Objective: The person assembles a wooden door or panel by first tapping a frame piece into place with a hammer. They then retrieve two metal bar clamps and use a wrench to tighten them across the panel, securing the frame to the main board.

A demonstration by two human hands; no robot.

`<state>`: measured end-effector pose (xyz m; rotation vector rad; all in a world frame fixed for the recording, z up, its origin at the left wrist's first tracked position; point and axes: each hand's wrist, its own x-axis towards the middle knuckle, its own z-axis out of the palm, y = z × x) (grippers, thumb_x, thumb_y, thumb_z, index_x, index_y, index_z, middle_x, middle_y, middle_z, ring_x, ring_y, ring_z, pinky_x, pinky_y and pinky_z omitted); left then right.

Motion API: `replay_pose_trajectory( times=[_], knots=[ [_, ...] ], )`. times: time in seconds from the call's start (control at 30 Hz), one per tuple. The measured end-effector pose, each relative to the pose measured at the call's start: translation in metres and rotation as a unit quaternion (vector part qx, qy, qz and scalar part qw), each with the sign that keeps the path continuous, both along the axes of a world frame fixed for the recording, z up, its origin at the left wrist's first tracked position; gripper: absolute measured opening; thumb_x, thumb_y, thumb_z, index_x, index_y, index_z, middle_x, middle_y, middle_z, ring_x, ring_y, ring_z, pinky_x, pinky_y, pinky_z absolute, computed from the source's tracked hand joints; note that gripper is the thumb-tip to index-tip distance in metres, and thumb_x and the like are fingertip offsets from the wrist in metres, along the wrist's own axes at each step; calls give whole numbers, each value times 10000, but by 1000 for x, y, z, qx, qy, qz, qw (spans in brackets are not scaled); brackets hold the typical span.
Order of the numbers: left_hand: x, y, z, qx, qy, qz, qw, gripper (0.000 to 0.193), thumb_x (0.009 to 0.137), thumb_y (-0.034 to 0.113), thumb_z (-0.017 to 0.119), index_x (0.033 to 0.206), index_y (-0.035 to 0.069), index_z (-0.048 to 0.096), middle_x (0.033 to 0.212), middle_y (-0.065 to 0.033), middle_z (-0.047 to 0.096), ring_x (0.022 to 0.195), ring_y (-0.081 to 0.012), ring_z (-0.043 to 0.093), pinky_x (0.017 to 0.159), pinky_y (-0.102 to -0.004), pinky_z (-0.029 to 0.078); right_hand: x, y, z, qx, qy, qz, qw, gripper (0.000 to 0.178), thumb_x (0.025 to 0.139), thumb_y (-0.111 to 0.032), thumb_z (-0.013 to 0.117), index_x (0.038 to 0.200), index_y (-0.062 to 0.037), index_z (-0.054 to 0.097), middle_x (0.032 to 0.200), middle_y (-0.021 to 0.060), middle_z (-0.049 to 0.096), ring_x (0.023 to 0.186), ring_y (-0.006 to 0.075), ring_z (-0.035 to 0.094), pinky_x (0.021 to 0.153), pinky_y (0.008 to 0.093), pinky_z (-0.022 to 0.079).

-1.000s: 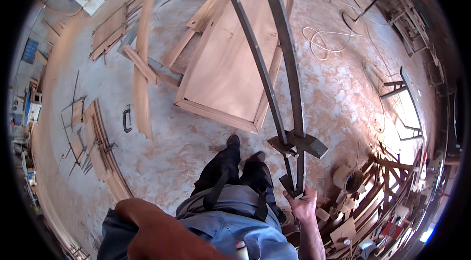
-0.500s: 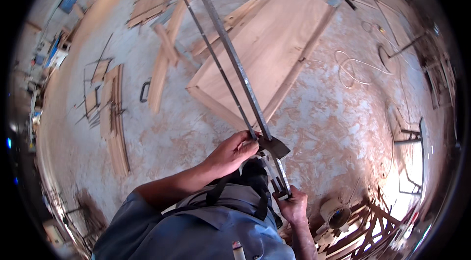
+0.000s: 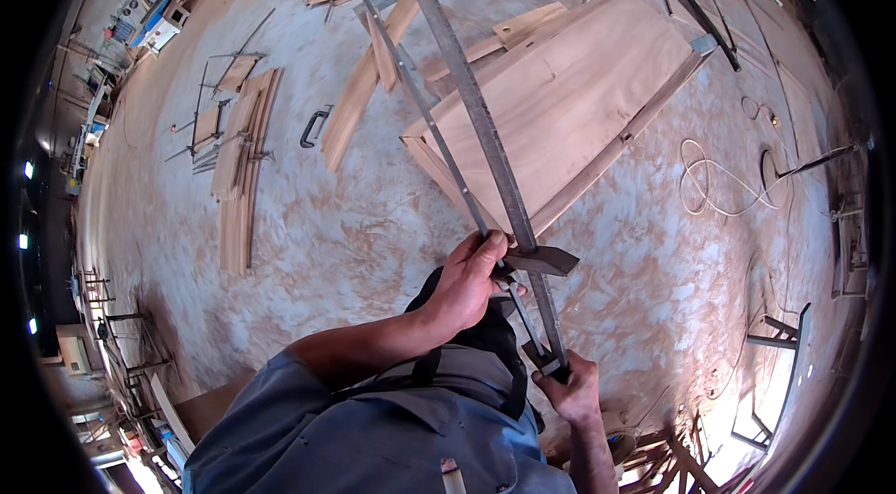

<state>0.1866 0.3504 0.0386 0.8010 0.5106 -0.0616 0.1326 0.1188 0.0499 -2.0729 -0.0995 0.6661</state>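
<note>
Two long metal bars run forward from my hands: a thick steel bar clamp (image 3: 490, 135) and a thinner bar (image 3: 439, 135) to its left. My left hand (image 3: 465, 289) is closed round the thinner bar's near end, thumb on top, next to the clamp's dark jaw (image 3: 549, 260). Lower and to the right, my right hand (image 3: 573, 389) grips the near end of the thick bar clamp; its palm side is hidden. Beyond the jaw, the bars pass above a large wooden panel (image 3: 579, 107) with edge strips, which appears raised off the floor.
Left of the panel, a long board (image 3: 359, 107) and a C-clamp (image 3: 315, 127) lie near stacked planks (image 3: 245, 177). A pale cable (image 3: 719, 181) loops across the floor at right. Wood scraps (image 3: 686, 468) are piled at lower right, below a metal frame (image 3: 779, 373).
My view has shifted, so the panel and planks sit farther right and the planks higher. Both hands keep their grips, and the bars and jaw have turned slightly.
</note>
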Motion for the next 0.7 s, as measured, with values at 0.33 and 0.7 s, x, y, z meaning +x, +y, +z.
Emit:
replay_pose_trajectory(
  times=[0.33, 0.7],
  knots=[
    [16, 5, 9, 5, 46, 54, 997, 243, 985, 319, 504, 962, 80, 541, 776, -65, 601, 708, -186, 606, 557, -387, 513, 2, -61, -21, 82, -17, -139, 987, 236, 800, -191, 720, 694, -16, 601, 549, 0, 543, 517, 70, 468, 474, 271, 376],
    [85, 20, -20, 76, 102, 107, 986, 212, 955, 299, 532, 928, 90, 509, 759, -50, 546, 669, -152, 567, 470, -355, 502, 23, -130, 11, 1, -34, -197, 980, 408, 905, -296, 643, 625, -7, 574, 525, 4, 542, 499, 67, 468, 470, 263, 364]
  ],
)
